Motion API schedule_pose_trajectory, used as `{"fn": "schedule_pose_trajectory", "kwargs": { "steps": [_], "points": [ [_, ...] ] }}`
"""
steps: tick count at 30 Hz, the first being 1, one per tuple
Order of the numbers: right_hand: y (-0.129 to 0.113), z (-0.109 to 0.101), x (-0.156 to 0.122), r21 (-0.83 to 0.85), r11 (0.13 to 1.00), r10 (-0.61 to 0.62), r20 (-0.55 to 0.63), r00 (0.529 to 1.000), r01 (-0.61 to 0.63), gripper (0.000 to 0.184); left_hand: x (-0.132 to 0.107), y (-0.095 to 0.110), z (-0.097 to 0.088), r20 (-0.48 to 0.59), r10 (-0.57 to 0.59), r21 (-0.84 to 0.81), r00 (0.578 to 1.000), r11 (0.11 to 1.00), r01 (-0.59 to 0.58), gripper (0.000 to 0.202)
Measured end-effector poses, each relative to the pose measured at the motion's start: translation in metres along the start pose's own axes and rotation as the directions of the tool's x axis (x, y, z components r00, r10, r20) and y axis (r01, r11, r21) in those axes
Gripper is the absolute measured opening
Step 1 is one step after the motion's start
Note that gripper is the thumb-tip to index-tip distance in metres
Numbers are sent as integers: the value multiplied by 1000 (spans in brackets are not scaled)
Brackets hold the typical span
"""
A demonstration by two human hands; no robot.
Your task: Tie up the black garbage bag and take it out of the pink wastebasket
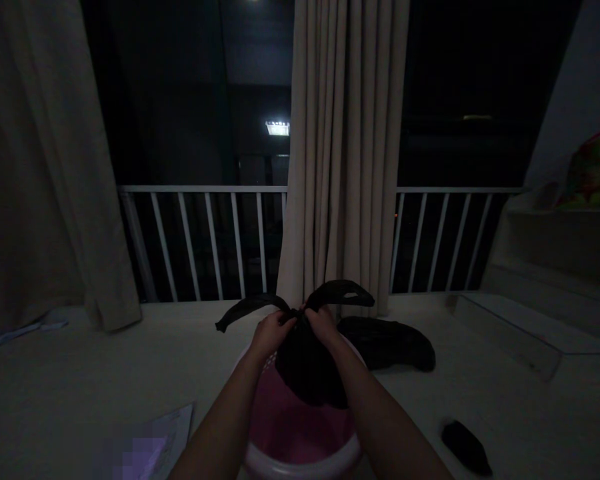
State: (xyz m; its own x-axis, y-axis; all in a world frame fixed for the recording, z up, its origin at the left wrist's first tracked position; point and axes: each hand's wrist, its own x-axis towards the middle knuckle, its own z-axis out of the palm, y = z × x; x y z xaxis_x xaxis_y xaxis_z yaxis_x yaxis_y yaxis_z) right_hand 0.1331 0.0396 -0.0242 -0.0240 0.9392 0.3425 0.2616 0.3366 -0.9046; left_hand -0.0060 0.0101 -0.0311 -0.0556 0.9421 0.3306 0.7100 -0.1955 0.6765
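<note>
A: Where is the bag right now?

B: The black, thin plastic bag [307, 367] is straight in front of you, its rounded body over the mouth of the round pink basket with a pale rim [300, 433]. You can't tell from here whether its underside touches the basket.

A: And the hands?

B: Your left hand [273, 333] is closed on the left of the bunched black neck [299, 315], thumb towards the middle. Your right hand [324, 325] grips the other side, close beside it. Neither is spread open, though your farther fingers are partly hidden. One long black end [253, 305] sticks out past your left hand, another [345, 291] past your right.

A: What makes this step go well?

B: It looks like drawing the neck tight. Pinch low, near the bag's body, and pull both sides evenly; a sharp tug on one could tear thin plastic. Mind the second, slumped black bag [395, 340] just behind the basket, so your right elbow doesn't nudge it.
</note>
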Motion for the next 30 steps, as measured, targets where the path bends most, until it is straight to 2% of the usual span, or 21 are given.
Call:
{"fn": "schedule_pose_trajectory", "kwargs": {
  "steps": [5, 9, 14, 18, 24, 27, 30],
  "points": [
    [-2, 0, 0, -74, 991, 108, -56, 993, -112, 24, 6, -9, 3, -63, 16, -142, 998, 990, -25, 20],
    [-4, -2, -2, -16, 998, 53, -64, 997, -55, 36, 9, -11, 4, -122, 5, -257, 993, 966, -37, 18],
    [-6, -6, -4, -220, 971, 80, -84, 993, -97, 48, 11, -13, 5, -147, -27, -261, 989, 965, -12, 16],
    [-6, -3, -6, -329, 940, 81, -53, 995, -94, 52, 10, -13, 4, -190, -6, -273, 982, 961, -47, 16],
    [-8, 0, -7, -518, 840, 145, -70, 987, -160, 67, 7, -5, -1, -215, 4, -302, 977, 951, -70, 16],
    [-9, -4, -9, -543, 822, 174, -45, 984, -171, 68, 7, -5, -2, -251, -7, -283, 968, 957, -66, 16],
    [-9, -5, -10, -490, 865, 154, 49, 987, -111, 61, 7, -6, -2, -242, -6, -278, 970, 958, -63, 18]
  ]
}}
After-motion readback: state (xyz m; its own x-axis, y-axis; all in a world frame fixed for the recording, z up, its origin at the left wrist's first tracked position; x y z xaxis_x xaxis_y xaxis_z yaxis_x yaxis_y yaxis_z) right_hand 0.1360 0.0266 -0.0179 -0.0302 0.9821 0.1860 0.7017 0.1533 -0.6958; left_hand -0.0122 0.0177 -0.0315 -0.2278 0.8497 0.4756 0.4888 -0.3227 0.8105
